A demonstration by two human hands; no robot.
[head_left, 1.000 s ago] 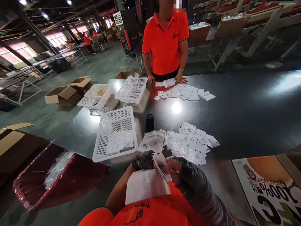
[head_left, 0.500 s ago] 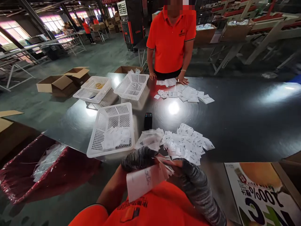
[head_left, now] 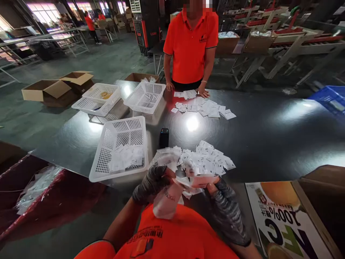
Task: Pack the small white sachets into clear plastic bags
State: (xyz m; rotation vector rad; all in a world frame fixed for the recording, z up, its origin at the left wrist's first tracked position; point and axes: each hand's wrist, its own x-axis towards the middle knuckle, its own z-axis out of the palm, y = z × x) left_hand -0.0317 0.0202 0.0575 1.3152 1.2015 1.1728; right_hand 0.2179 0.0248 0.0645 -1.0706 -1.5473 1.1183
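My left hand (head_left: 163,178), in a grey fingerless sleeve, pinches a frosted plastic bag (head_left: 167,203) that hangs down in front of my shirt. The bag carries dark printed lettering. In my right hand (head_left: 215,186) is a small white packet (head_left: 202,180), held level near the bag's mouth; whether it reaches inside I cannot tell. A heap of white packets (head_left: 207,158) lies just beyond my hands on the metal table (head_left: 258,144). Left of that heap is a stack of frosted bags (head_left: 165,157). Some more packets show beneath my hands.
A white basket (head_left: 93,172) with packets stands at left; two more baskets sit behind it. A black handheld device (head_left: 164,137) lies mid-table. Opposite, a co-worker (head_left: 191,50) rests both hands by other packets. A printed carton (head_left: 283,216) is at right, a red-lined bin (head_left: 54,201) at left.
My hands have moved apart slightly, and the white packet now shows level in the right one. The bag hangs more upright from the left. The view has shifted to the right.
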